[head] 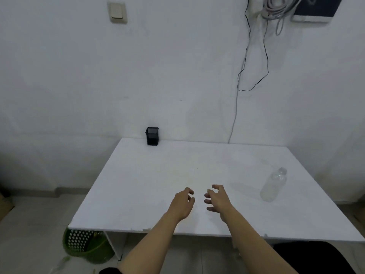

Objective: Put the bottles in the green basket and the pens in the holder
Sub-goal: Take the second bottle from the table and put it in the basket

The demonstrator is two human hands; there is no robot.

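Observation:
A clear plastic bottle (pixel 273 184) stands upright on the right side of the white table (pixel 148 175). A black square pen holder (pixel 152 136) sits at the table's far edge against the wall. The green basket (pixel 87 246) rests on the floor under the table's front left corner, partly hidden by the tabletop. My left hand (pixel 182 203) and my right hand (pixel 217 199) hover side by side over the table's front middle, fingers loosely curled and apart, holding nothing. The bottle is well to the right of my right hand. No pens are visible.
Black and grey cables (pixel 246 76) hang down the wall behind the table's right part. A light switch (pixel 118 11) is on the wall at upper left. A dark seat or cloth (pixel 312 258) lies at the bottom right.

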